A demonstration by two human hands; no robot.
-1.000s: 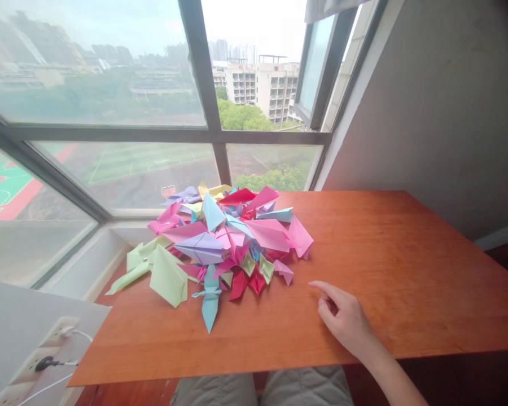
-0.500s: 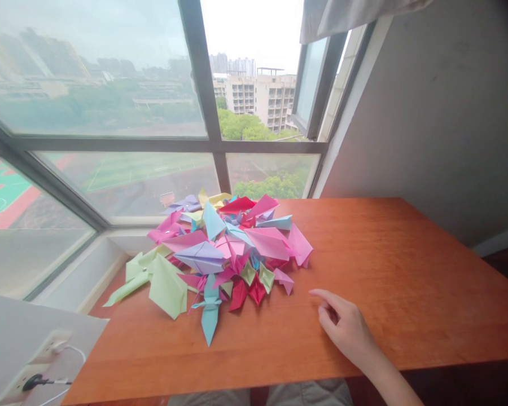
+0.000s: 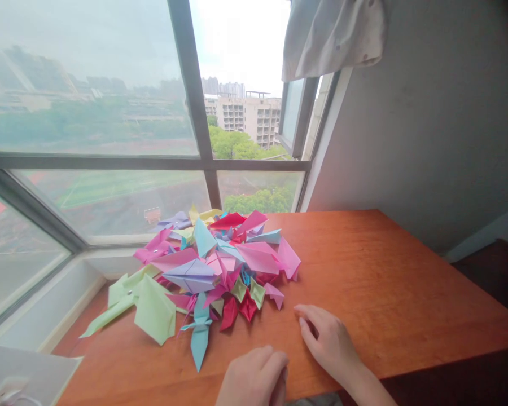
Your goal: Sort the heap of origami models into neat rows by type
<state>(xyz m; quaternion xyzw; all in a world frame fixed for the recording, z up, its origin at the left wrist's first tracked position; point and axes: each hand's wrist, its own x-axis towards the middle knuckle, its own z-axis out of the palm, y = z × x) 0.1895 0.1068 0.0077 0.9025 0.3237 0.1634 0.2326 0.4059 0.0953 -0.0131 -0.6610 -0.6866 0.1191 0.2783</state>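
A heap of folded paper cranes (image 3: pixel 211 270) in pink, red, blue, lilac and green lies on the left half of an orange-brown wooden table (image 3: pixel 385 282). My right hand (image 3: pixel 328 341) rests on the table just right of the heap, fingers loosely curled and slightly apart, holding nothing. My left hand (image 3: pixel 254 378) sits at the table's front edge below the heap, knuckles up and fingers curled under; nothing shows in it. A blue crane (image 3: pixel 200 338) and a large green one (image 3: pixel 154 310) are the nearest pieces to it.
A big window with a dark frame (image 3: pixel 203 163) runs behind and to the left of the table. A grey wall (image 3: pixel 427 124) stands on the right, with a pale cloth (image 3: pixel 334 34) hanging at the top. A white sill (image 3: pixel 46 316) lies at left.
The view has tilted upward. My left hand has come into view at the table's front edge. My right hand has stayed beside the heap.
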